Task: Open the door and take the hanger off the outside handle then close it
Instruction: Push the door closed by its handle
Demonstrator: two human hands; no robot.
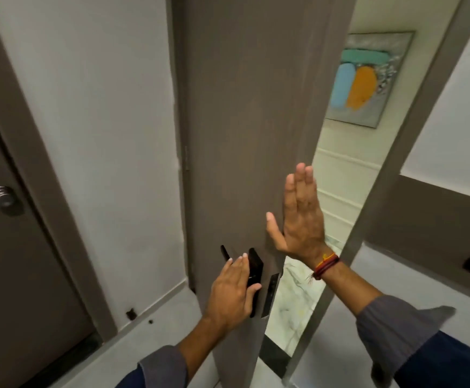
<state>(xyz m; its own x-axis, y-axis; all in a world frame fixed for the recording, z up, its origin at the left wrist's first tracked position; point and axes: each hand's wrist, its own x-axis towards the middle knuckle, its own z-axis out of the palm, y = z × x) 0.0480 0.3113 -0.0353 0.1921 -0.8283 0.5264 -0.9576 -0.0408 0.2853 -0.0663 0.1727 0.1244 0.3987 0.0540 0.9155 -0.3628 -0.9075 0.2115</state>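
Door (245,130) stands partly open in the middle of the view, its free edge turned toward the camera, with a gap on its right showing the marbled floor and a far wall beyond.

Nearest, two sleeved forearms reach in from below. The left hand (232,289) lies flat by the black lock plate (255,275), fingers together and extended, gripping nothing; I cannot tell whether it touches the plate or the lever (224,252) just to its left. The right hand (298,214), with a red thread band at the wrist, is held up flat and open at the door's free edge, fingers together, thumb apart, holding nothing.

One door is in play, with one lock plate and one lever on this side; a strip of latch hardware (271,295) shows on the edge. The hanger and the outside handle are hidden behind the leaf.

By my judgement the door is a stiff, fairly heavy slab that swings on its hinges, best moved by the lever or the free edge. The hanger is likely light and should lift off.

Farther off, a second door with one round knob (2,196) stands at left, and one painting (368,79) hangs on the far wall.
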